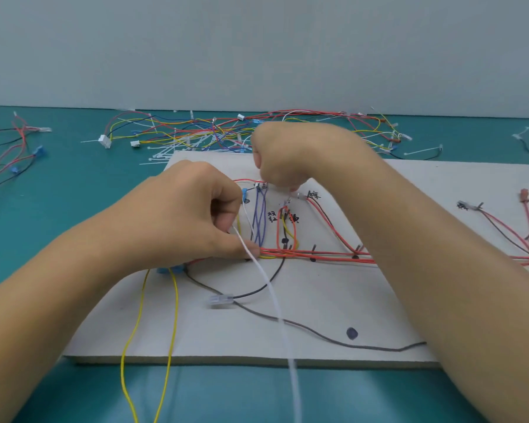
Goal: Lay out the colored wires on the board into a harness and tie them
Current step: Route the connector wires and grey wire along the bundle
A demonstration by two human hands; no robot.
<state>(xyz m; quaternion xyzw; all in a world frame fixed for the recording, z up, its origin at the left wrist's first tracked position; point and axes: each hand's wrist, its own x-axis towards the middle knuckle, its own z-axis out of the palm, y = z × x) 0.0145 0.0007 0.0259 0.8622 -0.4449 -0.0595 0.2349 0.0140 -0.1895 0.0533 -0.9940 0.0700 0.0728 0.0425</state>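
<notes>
Reaching in from the lower left with a bare forearm, curling the left hand (180, 215) knuckles-up and pinching a white tie (270, 288) between thumb and forefinger. Stretching the other forearm in from the lower right, bunching the right hand (287, 157) fist-like, fingers pointing down, just beyond the left, blurring too much for telling any grip.

Only bare hands and forearms show of the person. The left hand (177, 215) and the right hand (290, 157) are uncovered, with short, plain nails where a thumb tip shows. The left forearm (58, 285) and the right forearm (440, 254) are smooth and sleeveless, widened by the lens toward the lower corners. The right hand's outline is slightly blurred.
</notes>
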